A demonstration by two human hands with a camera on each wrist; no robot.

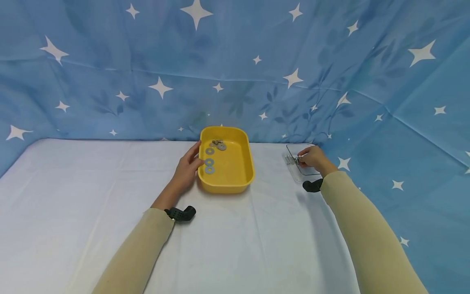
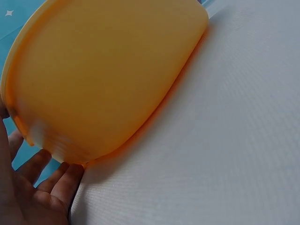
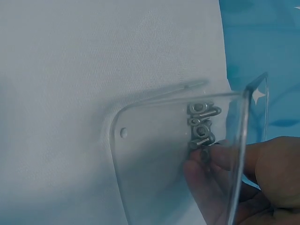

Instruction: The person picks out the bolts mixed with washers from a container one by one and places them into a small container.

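Left hand lay flat-fingered against the yellow tray, right hand pinched a bolt in the clear box; best lifted straight up.

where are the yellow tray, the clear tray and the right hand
yellow tray [image 1: 238, 163]: head view, bare inner floor
clear tray [image 3: 150, 154]: right wrist view, transparent bottom
right hand [image 1: 312, 158]: head view, back of the hand

Beige long sleeves; black wrist cameras, perhaps perforated; bare hands.
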